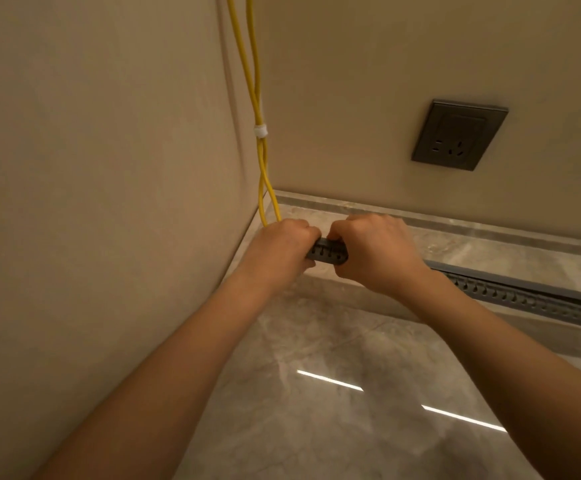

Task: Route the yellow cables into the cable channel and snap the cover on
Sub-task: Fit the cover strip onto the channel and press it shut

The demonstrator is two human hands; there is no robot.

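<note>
Two yellow cables [257,98] hang down the wall corner, tied together by a white strap [261,130], and vanish behind my left hand [283,245]. A grey slotted cable channel [531,296] lies along the marble ledge from the corner to the right edge. Its left end [327,253] shows between my hands. My left hand is closed on that end where the cables arrive. My right hand [375,252] is closed over the channel just to the right, fingertips pressing on its top. Whether a cover sits on the channel under my hands is hidden.
A dark grey wall socket [458,135] sits on the back wall above the ledge. The beige left wall [109,168] stands close to my left arm. The marble ledge [489,247] steps down to a glossy marble surface [316,393] with light reflections.
</note>
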